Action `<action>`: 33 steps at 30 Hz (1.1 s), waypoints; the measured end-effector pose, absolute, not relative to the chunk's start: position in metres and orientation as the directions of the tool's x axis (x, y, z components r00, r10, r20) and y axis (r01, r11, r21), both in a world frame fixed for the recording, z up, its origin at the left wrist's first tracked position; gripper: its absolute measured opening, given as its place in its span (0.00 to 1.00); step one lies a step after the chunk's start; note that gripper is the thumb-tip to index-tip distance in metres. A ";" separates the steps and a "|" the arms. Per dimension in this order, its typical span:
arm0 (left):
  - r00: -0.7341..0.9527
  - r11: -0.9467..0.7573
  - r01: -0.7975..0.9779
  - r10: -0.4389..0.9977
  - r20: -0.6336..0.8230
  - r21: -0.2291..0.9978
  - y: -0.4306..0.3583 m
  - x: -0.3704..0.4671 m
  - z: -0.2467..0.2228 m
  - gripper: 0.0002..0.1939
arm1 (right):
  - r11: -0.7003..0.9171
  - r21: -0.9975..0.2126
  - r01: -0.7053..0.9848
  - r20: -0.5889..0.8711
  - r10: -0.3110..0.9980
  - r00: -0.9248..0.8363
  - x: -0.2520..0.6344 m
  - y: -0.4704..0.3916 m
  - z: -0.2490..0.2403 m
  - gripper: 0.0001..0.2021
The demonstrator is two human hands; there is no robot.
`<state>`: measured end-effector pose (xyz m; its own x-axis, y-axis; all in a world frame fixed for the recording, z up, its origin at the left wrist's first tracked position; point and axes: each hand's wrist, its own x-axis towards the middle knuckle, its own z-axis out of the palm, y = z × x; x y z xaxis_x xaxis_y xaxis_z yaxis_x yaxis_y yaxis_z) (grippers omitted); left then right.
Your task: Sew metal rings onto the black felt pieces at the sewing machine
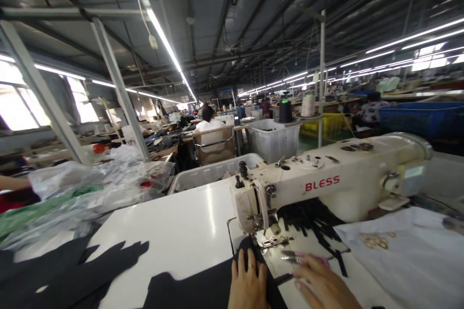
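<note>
The left hand [248,282] lies palm down on a black fabric piece [195,282], its fingers a little spread and pointing towards the needle end of the sewing machine, with a gold-coloured ring on one finger. The right hand [326,285] is beside it, slightly blurred, fingers loosely bent and thumb apart, just by a pair of scissors [297,254] with pink handles; whether it touches them I cannot tell. The black fabric piece spreads over the near part of the white desk [188,212], and its narrow tip reaches up to the machine's head; whether the tip sits under the foot is too small to make out. A short dark strip [283,278] lies between the hands. The cream sewing machine [337,186], lettered BLESS in red, stands across the desk, with a heap of black strips [308,217] beneath its arm. To the right, gold-coloured rings [375,240] rest on a white cloth [409,256]. At the left are more black cut pieces [54,270] and crumpled clear plastic bags [119,193]. Beyond the desk are a white bin [217,170], two thread cones [285,111] and a seated person [210,125] in white.
</note>
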<state>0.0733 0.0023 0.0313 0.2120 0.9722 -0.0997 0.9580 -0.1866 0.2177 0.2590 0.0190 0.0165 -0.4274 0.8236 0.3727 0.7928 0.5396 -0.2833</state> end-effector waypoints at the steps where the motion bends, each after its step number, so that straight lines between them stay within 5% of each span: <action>1: 0.185 -0.161 0.967 0.976 -0.114 0.195 0.003 0.079 0.030 0.29 | 0.480 -0.269 0.835 0.341 0.858 -0.384 0.271 0.029 0.026 0.11; 5: 0.162 -0.139 0.974 0.979 -0.124 0.178 0.005 0.084 0.024 0.30 | 0.221 -0.163 0.961 0.227 0.957 -0.182 0.312 0.068 0.036 0.08; 10: 0.159 -0.136 0.961 0.984 -0.082 0.243 0.002 0.077 0.019 0.30 | 0.196 -0.202 0.960 0.228 0.962 -0.148 0.321 0.082 0.026 0.07; 13: 0.174 -0.189 0.925 0.982 0.077 0.331 0.002 0.074 0.010 0.26 | 0.229 -0.274 0.934 0.276 0.949 -0.151 0.311 0.077 0.032 0.08; 16: 0.242 -0.388 0.758 0.914 0.326 0.524 0.003 0.071 0.001 0.24 | 0.289 -0.571 0.768 0.261 0.951 -0.164 0.287 0.062 0.033 0.08; 18: 0.251 -0.493 0.560 0.867 0.431 0.666 0.004 0.069 -0.002 0.24 | 0.235 -0.857 0.459 0.157 0.967 -0.202 0.262 0.047 0.027 0.10; 21: 0.243 -0.498 0.363 0.866 0.436 0.787 0.005 0.066 -0.002 0.14 | 0.108 -0.973 0.206 0.045 0.957 -0.288 0.227 0.023 0.020 0.10; 26: 0.168 -0.428 0.364 0.904 0.393 0.827 0.005 0.064 0.000 0.10 | 0.284 -0.810 0.513 0.170 0.951 -0.258 0.255 0.017 0.052 0.08; 30: 0.131 -0.417 0.484 0.904 0.407 0.770 0.006 0.066 0.001 0.08 | 0.168 -0.398 0.902 0.222 0.971 -0.083 0.358 0.055 0.074 0.09; 33: 0.149 -0.429 0.541 0.895 0.420 0.723 0.007 0.066 0.001 0.08 | 0.075 -0.333 0.940 0.230 0.973 0.004 0.417 0.085 0.062 0.08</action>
<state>0.0663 0.0073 0.0010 0.1489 0.8952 0.4201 0.5412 -0.4293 0.7230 0.4172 0.0847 0.0617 0.0036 0.9732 0.2300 0.9399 0.0752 -0.3329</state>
